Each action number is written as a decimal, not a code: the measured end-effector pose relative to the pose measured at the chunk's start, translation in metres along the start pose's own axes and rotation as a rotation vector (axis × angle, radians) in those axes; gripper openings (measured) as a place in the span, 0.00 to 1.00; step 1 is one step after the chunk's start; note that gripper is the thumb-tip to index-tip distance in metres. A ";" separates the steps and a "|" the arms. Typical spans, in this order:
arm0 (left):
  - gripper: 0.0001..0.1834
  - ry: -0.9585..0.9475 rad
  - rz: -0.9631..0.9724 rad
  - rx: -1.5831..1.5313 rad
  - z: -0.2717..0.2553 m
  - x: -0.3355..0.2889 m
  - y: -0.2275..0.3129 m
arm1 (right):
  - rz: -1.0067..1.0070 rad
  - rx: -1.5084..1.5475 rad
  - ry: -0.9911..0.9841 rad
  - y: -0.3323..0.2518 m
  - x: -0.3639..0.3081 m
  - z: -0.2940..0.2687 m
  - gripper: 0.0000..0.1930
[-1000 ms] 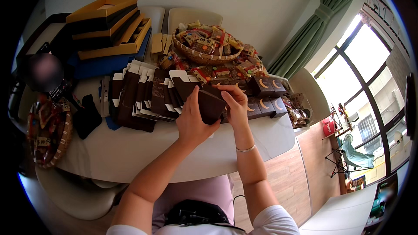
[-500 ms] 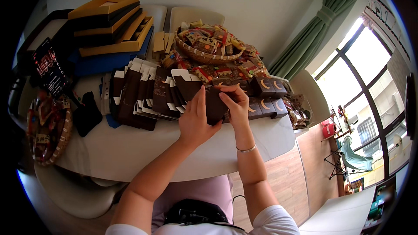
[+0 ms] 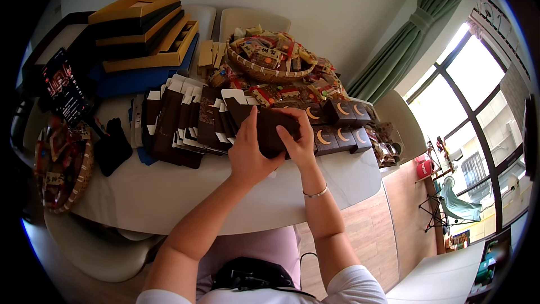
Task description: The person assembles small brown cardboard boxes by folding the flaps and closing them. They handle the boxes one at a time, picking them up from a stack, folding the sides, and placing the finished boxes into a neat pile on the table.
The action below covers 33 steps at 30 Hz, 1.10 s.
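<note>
Between both hands, above the middle of the table, I hold a small dark brown carton. My left hand is closed around its left side and lower edge, thumb below. My right hand grips its right side and top, with the thumb on the near face. The carton's far side is hidden. Just left of it lies a row of flat, dark brown cartons with white inner flaps. On the right stand several assembled brown boxes bearing a gold crescent.
A wicker basket of wrapped snacks rests on more packets behind the boxes. Another snack basket sits at far left, beside a lit phone and a black cloth-like item. Yellow-and-black box trays are stacked behind.
The carton has turned and shows a broader face. My right hand has shifted slightly left and down, and its fingers now curve over the carton's top.
</note>
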<state>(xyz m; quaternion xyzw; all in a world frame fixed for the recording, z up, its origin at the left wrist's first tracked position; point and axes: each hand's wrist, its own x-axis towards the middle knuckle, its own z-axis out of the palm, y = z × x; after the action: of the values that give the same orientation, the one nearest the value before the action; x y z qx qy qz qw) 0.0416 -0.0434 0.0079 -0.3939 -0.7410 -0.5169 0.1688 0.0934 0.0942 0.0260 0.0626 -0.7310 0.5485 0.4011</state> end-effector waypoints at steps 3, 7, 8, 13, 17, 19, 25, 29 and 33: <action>0.63 0.013 -0.010 -0.048 -0.002 0.003 0.000 | -0.054 -0.090 -0.027 0.000 0.000 0.000 0.16; 0.63 0.030 0.066 0.003 -0.003 0.004 -0.006 | -0.082 -0.203 -0.086 -0.004 0.001 -0.003 0.18; 0.63 0.025 0.074 0.000 -0.003 0.004 -0.006 | -0.101 -0.212 -0.085 -0.003 0.001 -0.003 0.19; 0.62 0.006 0.094 0.009 -0.006 0.005 -0.004 | -0.230 -0.281 -0.086 0.002 0.002 -0.004 0.20; 0.62 0.014 0.114 -0.005 -0.004 0.004 -0.006 | -0.277 -0.292 -0.064 0.002 0.001 -0.003 0.19; 0.61 0.014 0.126 -0.020 -0.004 0.004 -0.006 | -0.293 -0.308 -0.056 -0.001 0.001 -0.002 0.18; 0.60 -0.025 0.136 -0.018 -0.005 0.005 -0.007 | -0.288 -0.360 -0.041 -0.007 0.000 -0.003 0.17; 0.59 -0.080 0.090 -0.038 -0.006 0.004 -0.005 | -0.306 -0.377 -0.056 -0.007 0.000 -0.002 0.17; 0.60 -0.107 0.038 -0.026 -0.005 0.004 -0.005 | -0.315 -0.396 -0.080 -0.011 0.001 0.000 0.16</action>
<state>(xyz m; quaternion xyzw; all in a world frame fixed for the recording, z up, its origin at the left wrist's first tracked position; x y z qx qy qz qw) 0.0345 -0.0476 0.0091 -0.4373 -0.7346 -0.5014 0.1335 0.0991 0.0904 0.0347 0.1177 -0.8208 0.3223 0.4567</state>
